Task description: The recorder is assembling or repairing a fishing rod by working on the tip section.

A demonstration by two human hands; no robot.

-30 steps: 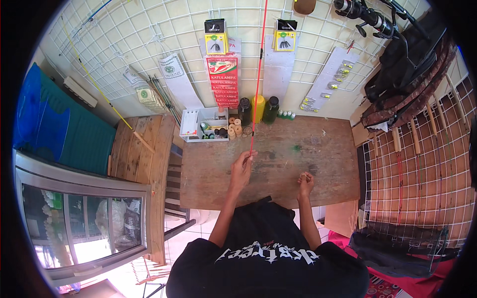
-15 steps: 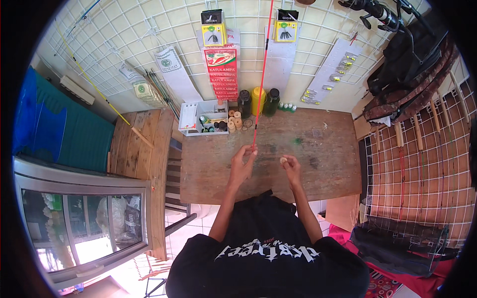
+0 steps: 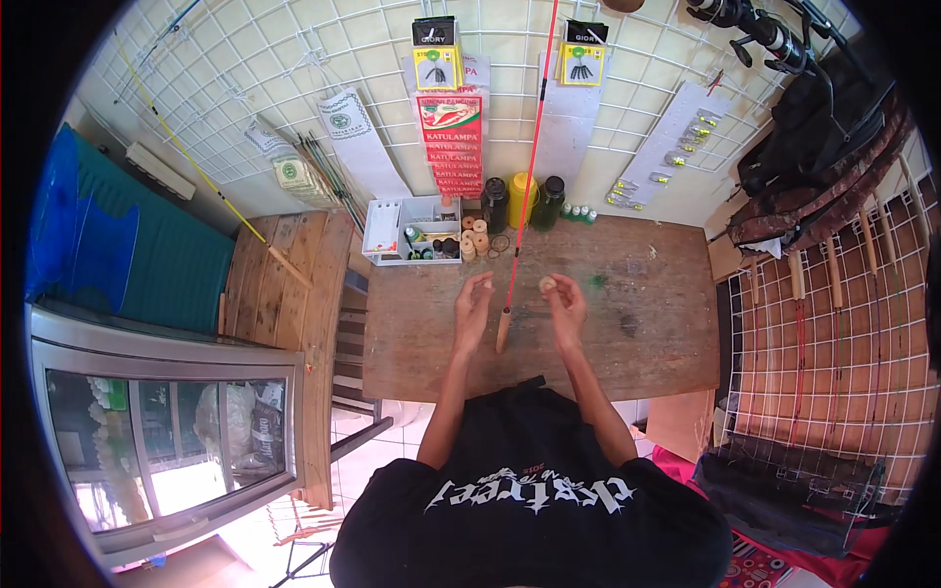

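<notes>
A red fishing rod [image 3: 532,176] with a cork handle [image 3: 504,331] stands between my hands, its handle end low over the table and its shaft rising past the wall grid. My left hand [image 3: 472,306] is just left of the rod, apart from it. Its thumb and fingertips are drawn together, and whatever they hold is too small to make out. On the rod's other side, my right hand [image 3: 567,312] pinches a small round pale piece [image 3: 546,285] between thumb and fingers.
On the wooden table [image 3: 647,323], a grey divided organizer [image 3: 392,257] stands at the back left beside cork pieces [image 3: 474,238]. Dark bottles [image 3: 495,204], a yellow bottle [image 3: 520,201] and small bottles [image 3: 578,213] line the back. A glass-fronted cabinet [image 3: 176,367] is at left.
My left hand has let go of the rod and moved slightly aside, leaving the cork handle in view. My right hand has come closer to the rod, still pinching the round piece.
</notes>
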